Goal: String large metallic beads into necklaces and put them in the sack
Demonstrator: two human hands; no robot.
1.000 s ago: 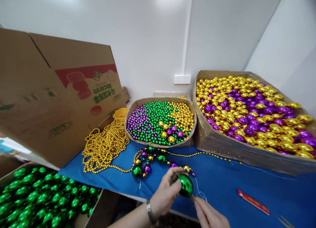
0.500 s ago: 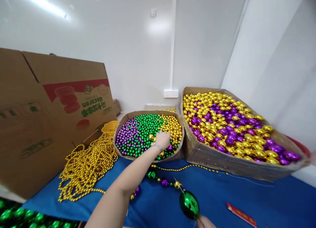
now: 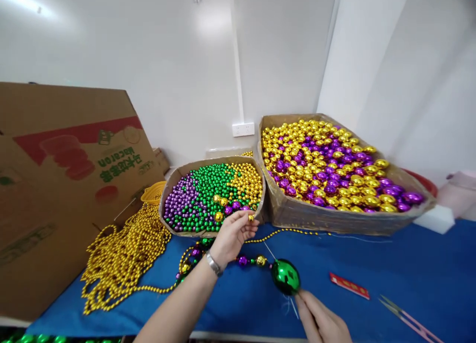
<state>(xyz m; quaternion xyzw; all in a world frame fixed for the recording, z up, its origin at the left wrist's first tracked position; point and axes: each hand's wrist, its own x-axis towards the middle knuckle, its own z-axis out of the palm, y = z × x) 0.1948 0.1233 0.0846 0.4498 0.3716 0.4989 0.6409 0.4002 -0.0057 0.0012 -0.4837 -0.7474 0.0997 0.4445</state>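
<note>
My left hand (image 3: 233,236), with a metal bracelet at the wrist, pinches a small gold bead (image 3: 251,217) just in front of the box of small beads (image 3: 168,228). That box holds purple, green and gold beads, with a few bigger ones near the front. At the lower right, my right hand (image 3: 320,317) grips the lower end of a large shiny green bead (image 3: 285,276). A thin needle (image 3: 270,250) sticks out above this bead, pointing up and left. Behind it lies a strand of mixed beads (image 3: 242,260), partly hidden by my left wrist.
A bigger carton (image 3: 293,214) of gold and purple beads stands at the right. Gold bead chains (image 3: 126,261) lie piled beside a tall cardboard box (image 3: 74,199). On the blue cloth (image 3: 394,263) are a red packet (image 3: 349,285) and pink-handled tweezers (image 3: 409,317).
My left hand has come out of the bead box toward me, with a gold bead between its fingers. My right hand and the green bead have risen slightly. The view has shifted right and down.
</note>
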